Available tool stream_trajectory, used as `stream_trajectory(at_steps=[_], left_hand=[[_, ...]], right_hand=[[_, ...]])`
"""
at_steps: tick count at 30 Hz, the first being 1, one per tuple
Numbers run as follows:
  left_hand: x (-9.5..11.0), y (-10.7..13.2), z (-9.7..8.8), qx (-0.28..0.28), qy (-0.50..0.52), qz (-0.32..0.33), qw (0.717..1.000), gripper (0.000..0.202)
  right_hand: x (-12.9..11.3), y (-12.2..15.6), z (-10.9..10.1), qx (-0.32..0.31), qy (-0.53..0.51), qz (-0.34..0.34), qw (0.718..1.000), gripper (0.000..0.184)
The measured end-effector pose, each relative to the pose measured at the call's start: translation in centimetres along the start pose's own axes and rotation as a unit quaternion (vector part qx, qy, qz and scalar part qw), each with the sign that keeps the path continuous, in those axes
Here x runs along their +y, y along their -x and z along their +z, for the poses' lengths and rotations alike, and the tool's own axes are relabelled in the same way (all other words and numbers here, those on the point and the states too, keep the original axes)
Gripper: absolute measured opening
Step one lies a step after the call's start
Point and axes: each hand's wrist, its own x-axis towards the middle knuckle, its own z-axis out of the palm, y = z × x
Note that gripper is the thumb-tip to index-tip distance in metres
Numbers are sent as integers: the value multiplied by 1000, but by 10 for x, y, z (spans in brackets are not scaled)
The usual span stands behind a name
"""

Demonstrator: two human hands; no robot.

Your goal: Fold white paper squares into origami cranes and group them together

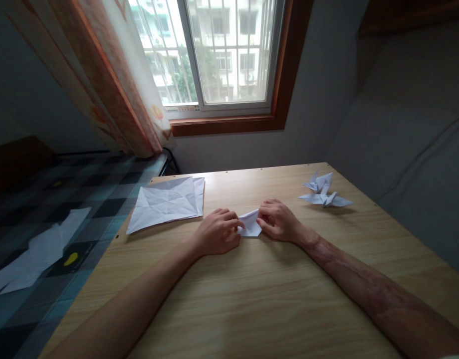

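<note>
A small folded sheet of white paper (250, 224) lies on the wooden table between my two hands. My left hand (219, 231) pinches its left edge, with the fingers curled and thumb against the paper. At the right edge, my right hand (277, 219) is closed on the paper too, its fingertips bent inward. The parts of the paper under the fingers are hidden. To the right of my right hand stand two white origami cranes, a nearer one (327, 199) with spread wings and another (319, 182) just behind it.
Creased white sheets (165, 202) lie at the table's back left. The table (229, 309) ends at the back by the wall below a window (229, 55). On the left, a checked bed (102, 184) holds more white paper (46, 249); a curtain (102, 75) hangs above.
</note>
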Motion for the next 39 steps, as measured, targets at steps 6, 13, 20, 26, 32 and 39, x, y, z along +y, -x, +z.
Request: stream_trajectory(at_steps=[6,13,20,26,32,39], left_hand=[[-4,1,3,-4,-7,-50,999,39],[-9,4,10,19,-25,-92,995,39],[-6,1,3,-13,-32,-90,995,30],[-8,2,3,6,-14,-97,995,30],[-12,2,8,-25,42,-43,998,34],[-2,1,6,14,32,-116,993,24]], right_hand=[[5,2,-1,-3,-39,-22,999,27],[7,3,8,50,-50,27,997,16],[8,0,4,60,-94,46,993,14],[9,-1,4,38,-144,64,987,28],[7,1,3,18,-139,62,988,44],[11,0,8,-9,-67,14,998,59]])
